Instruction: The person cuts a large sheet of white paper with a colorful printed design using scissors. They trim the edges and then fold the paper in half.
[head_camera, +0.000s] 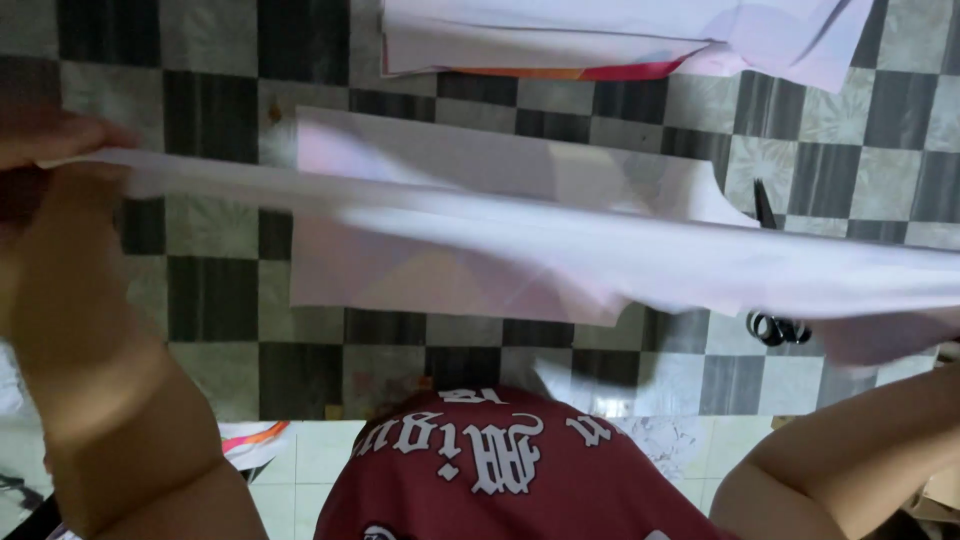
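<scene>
Head view: left hand (45, 170) pinches one end of a long white sheet (620, 255), fingers closed on its edge at the left edge of the frame, hand blurred. Sheet stretches flat across the frame, held up above the floor, edge-on to the camera. Right hand (885, 335) is under the sheet's far right end, mostly hidden by it; cannot tell how its fingers sit. Below the sheet a second pale cut piece (450, 160) lies flat on the black-and-grey checkered floor (210, 290). Black scissors (775, 325) lie on the floor just beside that piece's right edge, partly covered by the held sheet. More white sheets stacked (620, 35) along the top edge of the floor, a red-orange strip showing under them. Red shirt (500, 480) with white lettering at the bottom centre.
</scene>
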